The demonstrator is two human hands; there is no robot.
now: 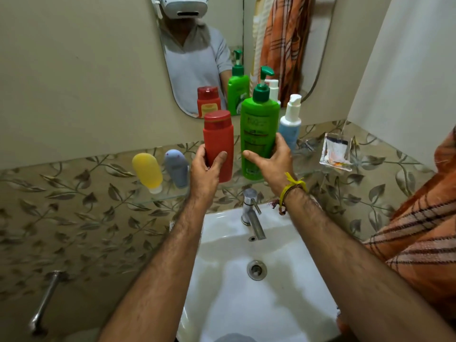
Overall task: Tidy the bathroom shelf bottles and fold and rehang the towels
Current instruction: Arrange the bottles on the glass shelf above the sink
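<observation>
1. The yellow bottle and grey bottle stand cap-down at the left of the glass shelf, untouched.
2. The left hand has its fingers wrapped round the red bottle; a careless set-down could tip it off the narrow shelf into the sink.
3. The right hand grasps the green pump bottle low; being tall, it could topple, or knock the blue bottle just beside it.
4. An orange checked towel lies at the right, not yet folded.

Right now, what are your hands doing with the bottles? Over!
Left hand grips red bottle. Right hand grips green pump bottle, standing on glass shelf. White-and-blue pump bottle close at right.
</observation>
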